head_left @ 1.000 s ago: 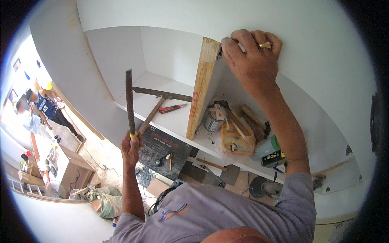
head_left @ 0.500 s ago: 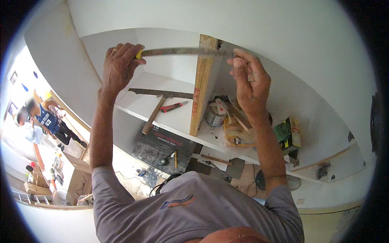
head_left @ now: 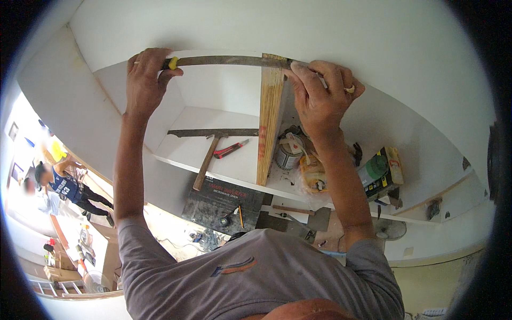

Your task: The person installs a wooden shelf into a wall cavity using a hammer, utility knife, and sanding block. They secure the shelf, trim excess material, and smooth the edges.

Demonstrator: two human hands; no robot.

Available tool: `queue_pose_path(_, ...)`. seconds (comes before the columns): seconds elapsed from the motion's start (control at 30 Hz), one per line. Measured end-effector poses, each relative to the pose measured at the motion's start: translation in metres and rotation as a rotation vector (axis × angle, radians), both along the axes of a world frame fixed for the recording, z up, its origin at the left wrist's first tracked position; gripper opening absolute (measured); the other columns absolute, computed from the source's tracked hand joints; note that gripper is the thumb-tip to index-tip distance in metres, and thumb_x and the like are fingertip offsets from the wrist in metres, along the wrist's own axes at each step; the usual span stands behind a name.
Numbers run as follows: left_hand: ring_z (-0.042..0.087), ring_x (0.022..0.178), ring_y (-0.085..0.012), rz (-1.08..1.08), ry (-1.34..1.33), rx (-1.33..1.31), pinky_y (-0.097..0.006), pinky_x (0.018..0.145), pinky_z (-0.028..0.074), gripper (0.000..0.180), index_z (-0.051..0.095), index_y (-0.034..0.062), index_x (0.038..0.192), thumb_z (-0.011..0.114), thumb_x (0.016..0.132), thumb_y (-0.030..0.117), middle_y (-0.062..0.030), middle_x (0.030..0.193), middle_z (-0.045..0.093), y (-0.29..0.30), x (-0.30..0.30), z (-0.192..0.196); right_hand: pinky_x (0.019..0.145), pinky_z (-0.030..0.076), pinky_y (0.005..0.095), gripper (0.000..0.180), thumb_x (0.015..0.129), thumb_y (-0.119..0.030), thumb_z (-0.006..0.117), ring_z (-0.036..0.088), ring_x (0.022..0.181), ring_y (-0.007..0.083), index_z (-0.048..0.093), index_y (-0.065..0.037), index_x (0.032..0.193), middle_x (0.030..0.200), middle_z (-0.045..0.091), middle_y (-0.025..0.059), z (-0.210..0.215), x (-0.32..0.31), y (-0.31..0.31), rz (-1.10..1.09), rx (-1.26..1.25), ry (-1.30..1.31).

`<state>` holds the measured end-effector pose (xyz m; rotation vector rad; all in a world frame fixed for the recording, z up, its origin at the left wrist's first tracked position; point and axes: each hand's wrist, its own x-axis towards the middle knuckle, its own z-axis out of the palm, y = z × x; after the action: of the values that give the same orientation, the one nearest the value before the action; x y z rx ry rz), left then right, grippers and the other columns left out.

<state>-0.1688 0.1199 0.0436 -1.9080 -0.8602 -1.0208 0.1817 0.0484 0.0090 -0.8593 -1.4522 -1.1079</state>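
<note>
A long flat metal file point(head_left: 221, 61) spans between my two hands across the top of the upright wooden post point(head_left: 270, 114). My left hand point(head_left: 146, 77) is wrapped round its black-and-yellow handle. At the other end my right hand point(head_left: 322, 93) pinches the tip between thumb and fingers, just right of the post. Below, on the white shelf point(head_left: 234, 162), lie a hammer point(head_left: 207, 162), a red utility knife point(head_left: 231, 149) and a long dark flat bar point(head_left: 197, 132). The hammer's head touches or overlaps the bar; its handle sticks out past the shelf's front edge.
Right of the post stand a paint can point(head_left: 288, 157), a yellow container in plastic point(head_left: 314, 173) and a black-and-yellow box point(head_left: 392, 165). A dark microwave carton point(head_left: 218, 205) lies below. At far left, people point(head_left: 66, 184) stand near a cluttered worktable point(head_left: 98, 245).
My right hand has come down from an open, loose touch to a closed pinch on the file's end. The file now lies at the post's top, and my left hand has shifted slightly left and up.
</note>
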Motion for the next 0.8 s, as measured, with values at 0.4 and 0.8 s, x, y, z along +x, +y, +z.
queue_pose_path(0.4,0.065,0.109,-0.0286,-0.039,-0.136,0.188,-0.044,0.098,0.043,0.035,0.067,0.0115,0.108,0.081,0.08,0.027,-0.0074,0.114,0.07,0.015,0.001,-0.005,0.086,0.025,0.0405,0.018,0.075,-0.013,0.079,0.053,0.087,0.015,0.072,-0.024,0.088,0.088,0.063,-0.0095,0.015,-0.012,0.001,0.035,-0.019,0.016)
queue_pose_path(0.8,0.065,0.106,-0.0241,-0.056,-0.12,0.26,-0.044,0.097,0.04,0.037,0.064,0.0126,0.109,0.074,0.084,0.039,-0.0036,0.11,0.07,0.024,-0.001,0.002,0.087,0.025,0.0383,0.012,0.078,-0.014,0.078,0.053,0.081,0.0142,0.07,-0.021,0.083,0.084,0.063,-0.008,0.026,-0.013,0.0,0.06,-0.002,-0.009)
